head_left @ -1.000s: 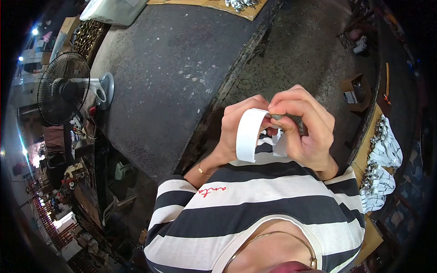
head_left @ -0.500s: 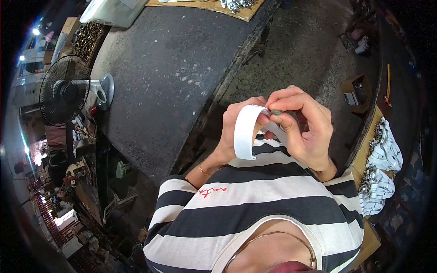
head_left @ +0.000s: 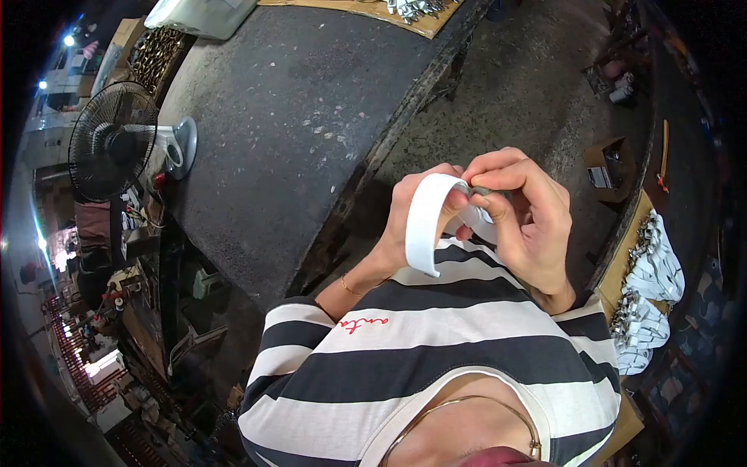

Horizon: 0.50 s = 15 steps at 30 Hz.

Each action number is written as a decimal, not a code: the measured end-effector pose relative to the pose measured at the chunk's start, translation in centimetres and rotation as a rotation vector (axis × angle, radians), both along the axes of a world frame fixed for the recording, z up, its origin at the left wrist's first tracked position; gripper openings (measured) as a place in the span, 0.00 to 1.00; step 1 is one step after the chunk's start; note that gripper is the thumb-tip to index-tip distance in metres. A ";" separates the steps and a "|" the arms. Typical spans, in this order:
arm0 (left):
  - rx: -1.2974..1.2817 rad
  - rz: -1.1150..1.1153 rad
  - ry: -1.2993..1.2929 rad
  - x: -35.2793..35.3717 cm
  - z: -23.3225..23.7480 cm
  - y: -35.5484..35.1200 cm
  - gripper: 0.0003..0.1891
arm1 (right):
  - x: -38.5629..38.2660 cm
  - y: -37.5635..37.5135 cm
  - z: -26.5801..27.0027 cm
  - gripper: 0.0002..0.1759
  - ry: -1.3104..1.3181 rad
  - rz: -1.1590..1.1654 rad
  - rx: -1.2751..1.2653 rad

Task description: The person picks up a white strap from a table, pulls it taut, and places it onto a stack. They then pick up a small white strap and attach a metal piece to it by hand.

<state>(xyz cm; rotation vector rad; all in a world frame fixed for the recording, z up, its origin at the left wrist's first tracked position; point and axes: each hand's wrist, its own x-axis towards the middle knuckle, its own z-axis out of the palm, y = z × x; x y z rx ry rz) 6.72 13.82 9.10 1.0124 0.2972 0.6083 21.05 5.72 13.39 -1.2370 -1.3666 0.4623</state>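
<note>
A white belt strap [head_left: 425, 226] loops over the fingers of my left hand [head_left: 401, 208], which is closed on it in front of my chest. My right hand [head_left: 537, 214] meets it at the strap's end. There, its thumb and index finger pinch a small dull grey-green piece [head_left: 482, 191], perhaps metal, whose kind I cannot make out. Part of the strap hangs behind the fingers, and the left fingertips are mostly hidden by it.
White straps with silver buckles [head_left: 654, 268] are heaped on cardboard at the right. A dark table [head_left: 288, 117] stands at the left, carrying a fan [head_left: 117, 142] and more metal parts [head_left: 416, 9] at its far end. An open carton [head_left: 611, 170] is beyond my right hand.
Both hands stay joined at the strap's end with the same grip. The strap's loop has shifted very slightly to the right; the whole view has moved a little.
</note>
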 end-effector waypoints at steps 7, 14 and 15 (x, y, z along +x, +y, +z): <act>0.132 0.075 0.137 0.0 -0.1 -0.5 0.16 | -1.2 0.6 0.1 0.03 0.697 0.092 -0.129; 0.006 0.040 0.074 -0.5 -0.3 -0.4 0.21 | -0.8 0.1 0.4 0.05 0.067 0.000 -0.057; 0.004 0.037 0.075 -0.4 -0.2 -0.4 0.21 | -0.9 0.2 0.4 0.06 0.018 -0.024 -0.057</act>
